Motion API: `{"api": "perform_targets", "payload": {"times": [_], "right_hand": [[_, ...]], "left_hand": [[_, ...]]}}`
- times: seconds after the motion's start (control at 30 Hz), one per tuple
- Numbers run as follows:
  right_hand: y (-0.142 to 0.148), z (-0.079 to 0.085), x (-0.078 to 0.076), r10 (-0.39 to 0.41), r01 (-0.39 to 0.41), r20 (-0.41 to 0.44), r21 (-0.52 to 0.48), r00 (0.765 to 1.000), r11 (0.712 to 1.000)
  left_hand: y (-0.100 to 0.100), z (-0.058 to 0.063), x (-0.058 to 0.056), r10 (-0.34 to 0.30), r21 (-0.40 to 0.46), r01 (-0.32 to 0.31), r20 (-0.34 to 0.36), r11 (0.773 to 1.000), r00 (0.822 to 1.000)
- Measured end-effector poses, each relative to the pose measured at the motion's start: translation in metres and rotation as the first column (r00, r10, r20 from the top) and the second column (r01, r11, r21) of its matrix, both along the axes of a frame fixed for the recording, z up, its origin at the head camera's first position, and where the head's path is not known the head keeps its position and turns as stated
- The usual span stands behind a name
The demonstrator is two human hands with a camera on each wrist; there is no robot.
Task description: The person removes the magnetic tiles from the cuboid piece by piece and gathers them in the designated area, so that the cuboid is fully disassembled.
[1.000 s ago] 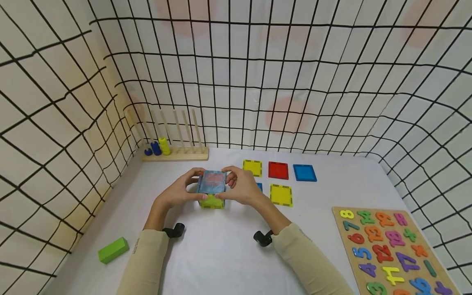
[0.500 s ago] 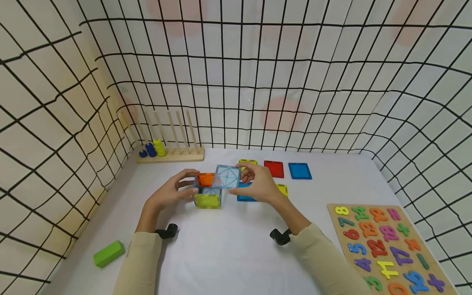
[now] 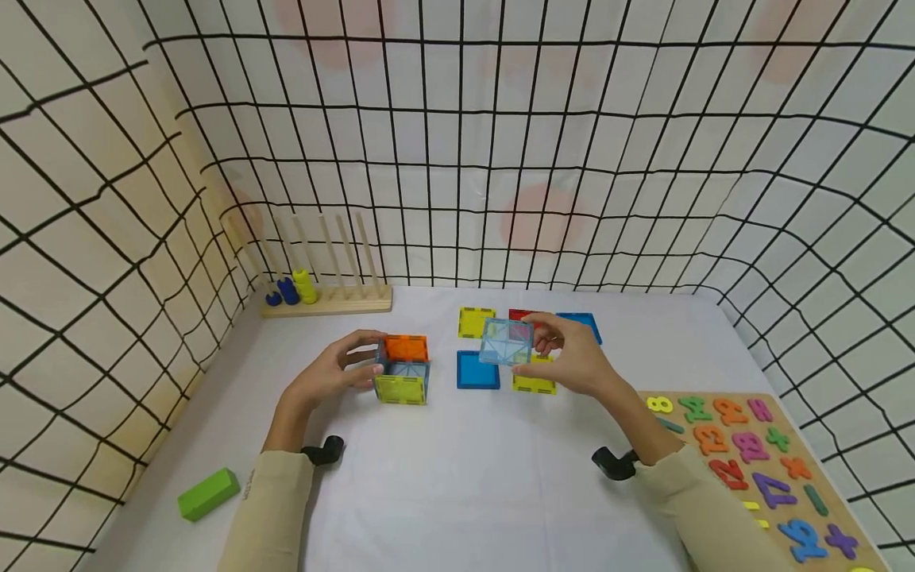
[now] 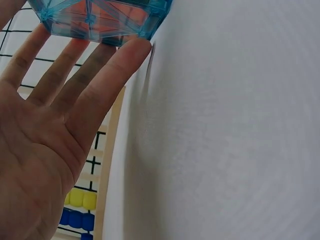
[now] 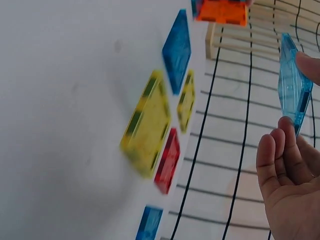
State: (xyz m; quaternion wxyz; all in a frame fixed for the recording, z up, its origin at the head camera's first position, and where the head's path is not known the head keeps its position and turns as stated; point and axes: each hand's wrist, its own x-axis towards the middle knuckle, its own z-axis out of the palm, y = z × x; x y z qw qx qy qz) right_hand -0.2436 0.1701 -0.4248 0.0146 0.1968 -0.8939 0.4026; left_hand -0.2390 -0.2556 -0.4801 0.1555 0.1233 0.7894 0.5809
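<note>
My left hand [image 3: 330,367] holds the left side of a topless box of magnetic tiles [image 3: 402,389], thumb at the front and fingers toward the back. The box shows a yellow front, an orange back wall and clear blue tiles; in the left wrist view its blue wall [image 4: 90,20] meets the fingertips. My right hand [image 3: 572,357] pinches a light blue clear magnetic tile [image 3: 507,342] by its right edge, raised over the flat tiles. In the right wrist view that blue tile [image 5: 294,82] appears nearly edge-on between thumb and fingers.
Flat tiles lie on the white cloth: a blue tile [image 3: 477,371], two yellow ones, a red tile [image 3: 524,314] and another blue tile [image 3: 582,324]. A wooden peg rack [image 3: 343,300] stands back left, a green block [image 3: 208,494] front left, a number board [image 3: 786,477] right. Black grid walls surround the table.
The light blue tile has come off the top of the box and moved right in my right hand, exposing the inside. My left hand stays at the box.
</note>
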Motion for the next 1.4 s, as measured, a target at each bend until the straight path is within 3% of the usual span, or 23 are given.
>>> {"api": "perform_targets", "payload": {"times": [0.4,0.7,1.2,1.4], "right_hand": [[0.069,-0.014,0.008,-0.083,0.077,0.035,0.136,0.996,0.988],[0.104,-0.029,0.004,-0.120,0.104,0.071,0.198,0.990,0.975],[0.133,-0.044,-0.010,-0.083,0.043,0.122,0.301,0.989,0.953],[0.134,-0.050,-0.013,-0.074,0.020,0.124,0.387,0.990,0.922]], "left_hand": [[0.000,-0.001,-0.001,0.004,-0.006,-0.004,0.019,1.000,1.000],[-0.001,-0.001,-0.001,0.015,-0.002,-0.015,0.023,1.000,1.000],[-0.001,-0.002,-0.002,0.003,-0.006,-0.003,0.031,1.000,1.000],[-0.001,-0.002,-0.001,0.007,-0.003,-0.007,0.022,1.000,1.000]]}}
